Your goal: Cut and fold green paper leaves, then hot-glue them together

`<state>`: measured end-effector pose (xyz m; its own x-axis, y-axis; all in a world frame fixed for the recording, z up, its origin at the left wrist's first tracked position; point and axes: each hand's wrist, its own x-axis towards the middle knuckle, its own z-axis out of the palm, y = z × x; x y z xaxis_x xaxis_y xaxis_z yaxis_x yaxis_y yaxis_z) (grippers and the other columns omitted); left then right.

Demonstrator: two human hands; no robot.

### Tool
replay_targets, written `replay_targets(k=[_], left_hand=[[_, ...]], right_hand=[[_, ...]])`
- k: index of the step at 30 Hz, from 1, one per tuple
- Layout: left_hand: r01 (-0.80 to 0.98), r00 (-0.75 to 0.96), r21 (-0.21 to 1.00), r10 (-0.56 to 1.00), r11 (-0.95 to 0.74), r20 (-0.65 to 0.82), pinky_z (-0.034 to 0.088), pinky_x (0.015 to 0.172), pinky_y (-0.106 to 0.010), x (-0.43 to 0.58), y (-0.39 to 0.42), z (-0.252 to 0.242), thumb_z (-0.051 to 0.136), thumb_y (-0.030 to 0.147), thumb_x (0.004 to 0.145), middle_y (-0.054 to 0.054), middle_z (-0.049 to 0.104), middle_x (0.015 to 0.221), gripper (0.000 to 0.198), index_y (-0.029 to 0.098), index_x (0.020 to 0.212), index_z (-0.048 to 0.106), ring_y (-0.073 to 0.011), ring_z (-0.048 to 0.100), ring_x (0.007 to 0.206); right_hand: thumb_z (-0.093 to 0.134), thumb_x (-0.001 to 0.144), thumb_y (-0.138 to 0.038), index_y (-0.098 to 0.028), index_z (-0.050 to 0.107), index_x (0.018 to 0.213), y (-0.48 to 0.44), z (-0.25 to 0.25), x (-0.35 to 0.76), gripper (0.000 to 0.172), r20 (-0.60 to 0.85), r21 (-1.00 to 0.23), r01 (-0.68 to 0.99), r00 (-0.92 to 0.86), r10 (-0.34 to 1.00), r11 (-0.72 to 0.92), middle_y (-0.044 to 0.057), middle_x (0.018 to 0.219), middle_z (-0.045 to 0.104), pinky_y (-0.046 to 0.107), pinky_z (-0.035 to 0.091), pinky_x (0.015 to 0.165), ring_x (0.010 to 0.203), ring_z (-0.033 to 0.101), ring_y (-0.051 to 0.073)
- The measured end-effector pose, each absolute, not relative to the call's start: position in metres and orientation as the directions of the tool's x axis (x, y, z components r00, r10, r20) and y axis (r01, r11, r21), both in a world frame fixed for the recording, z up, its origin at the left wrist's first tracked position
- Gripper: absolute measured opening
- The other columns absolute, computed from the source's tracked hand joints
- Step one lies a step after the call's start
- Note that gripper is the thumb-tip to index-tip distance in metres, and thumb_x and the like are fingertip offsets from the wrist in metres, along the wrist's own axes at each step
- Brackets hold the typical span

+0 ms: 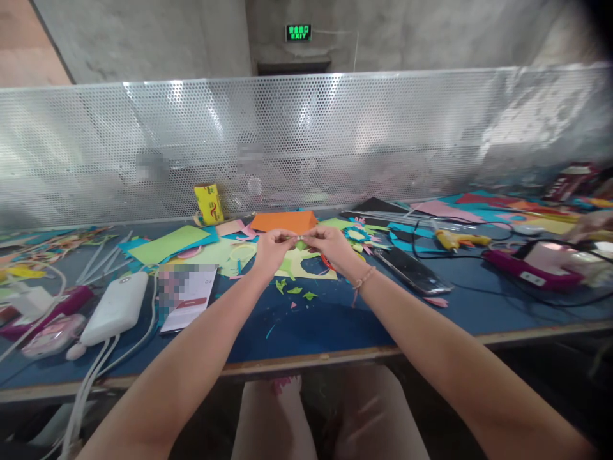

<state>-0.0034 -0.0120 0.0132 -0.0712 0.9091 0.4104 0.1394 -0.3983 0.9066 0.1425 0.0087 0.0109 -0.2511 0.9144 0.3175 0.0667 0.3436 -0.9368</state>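
At the far left a purple strip [76, 298] lies by a white power bank [117, 306], its mark too small to read. Next comes a lit phone [189, 297], the screen partly blurred out, then green paper [167, 245] and an upright yellow packet [209, 203] with dark lettering I cannot make out. Mid-worktop [330, 332], the left hand [274, 248] and right hand [331, 245] meet fingertip to fingertip, narrowly pinching a small green piece [301, 245] between them, above paper scraps. Beyond, a wall sign [298, 32] glows green: "安全出口" over "EXIT". Rightward are a paper flower [356, 231], a dark phone [416, 271], a yellow glue gun [460, 240] and, near a co-worker's hand [591, 225], a dark red container [568, 181] whose pale lettering is too blurred to read.
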Motion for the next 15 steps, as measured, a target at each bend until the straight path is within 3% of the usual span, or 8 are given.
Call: replay_targets(k=[4,10,15], left_hand=[[0.121,-0.07,0.917,0.918,-0.381,0.391,0.046,0.058,-0.023,-0.004,-0.012,0.016,0.066,0.017,0.059,-0.001,0.061,0.056,0.007,0.013,0.064,0.063,-0.0094,0.055,0.053],[-0.095,0.0,0.959,0.963,-0.267,0.268,0.05,0.064,-0.029,-0.008,-0.004,0.008,0.069,0.026,0.06,-0.002,0.061,0.058,0.017,0.011,0.067,0.062,-0.01,0.057,0.054],[-0.133,-0.001,0.949,0.957,-0.287,0.289,0.049,0.063,-0.028,-0.011,0.001,0.002,0.068,0.032,0.06,-0.002,0.061,0.057,0.022,0.012,0.066,0.062,-0.0111,0.058,0.055]], right_hand=[[0.069,0.057,-0.03,-0.014,0.064,0.069,0.012,0.011,0.144,0.021,0.285,-0.954,0.01,-0.27,0.92,0.299,0.002,0.062,0.062,0.024,0.047,0.061,0.056,0.055,0.009],[0.073,0.052,-0.027,-0.013,0.065,0.065,0.016,0.008,0.144,0.021,0.276,-0.961,-0.059,-0.216,0.937,0.269,0.002,0.059,0.063,0.024,0.048,0.06,0.052,0.054,0.007],[0.075,0.05,-0.023,-0.013,0.067,0.067,0.013,0.01,0.144,0.021,0.202,-0.976,-0.13,-0.216,0.955,0.176,0.003,0.064,0.065,0.026,0.05,0.066,0.056,0.057,0.009]])
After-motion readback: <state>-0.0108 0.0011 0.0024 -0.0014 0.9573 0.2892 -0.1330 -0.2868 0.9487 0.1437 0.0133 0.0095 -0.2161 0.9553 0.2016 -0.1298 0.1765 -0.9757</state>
